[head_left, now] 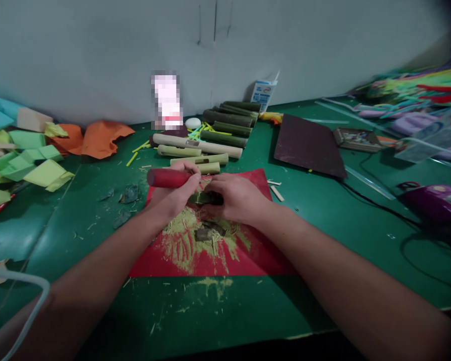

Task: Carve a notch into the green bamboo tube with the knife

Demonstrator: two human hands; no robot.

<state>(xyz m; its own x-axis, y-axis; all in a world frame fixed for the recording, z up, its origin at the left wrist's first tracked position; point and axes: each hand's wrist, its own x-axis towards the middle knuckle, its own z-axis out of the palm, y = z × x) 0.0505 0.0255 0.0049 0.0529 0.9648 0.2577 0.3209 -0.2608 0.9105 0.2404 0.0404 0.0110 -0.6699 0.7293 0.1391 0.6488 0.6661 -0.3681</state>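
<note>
My left hand [184,188] is closed around a tool with a thick red handle [168,178]; its working end is hidden at the bamboo. My right hand [235,195] grips a short green bamboo piece [203,197] from the right side. Both hands meet over a red sheet [248,260] strewn with pale green-yellow shavings and dust [180,235]. Just below the hands, dark bamboo scraps [204,234] lie among the shavings. Cut bamboo tubes with notches, such as a pale long one [210,147], lie right behind my hands.
More green bamboo tubes [231,119] are lined up against the wall. A blurred-out lit screen [167,100] and a small carton [263,94] stand there too. Folded paper [26,160] covers the left; a dark board [308,145], a purple object [438,203] and cables lie right.
</note>
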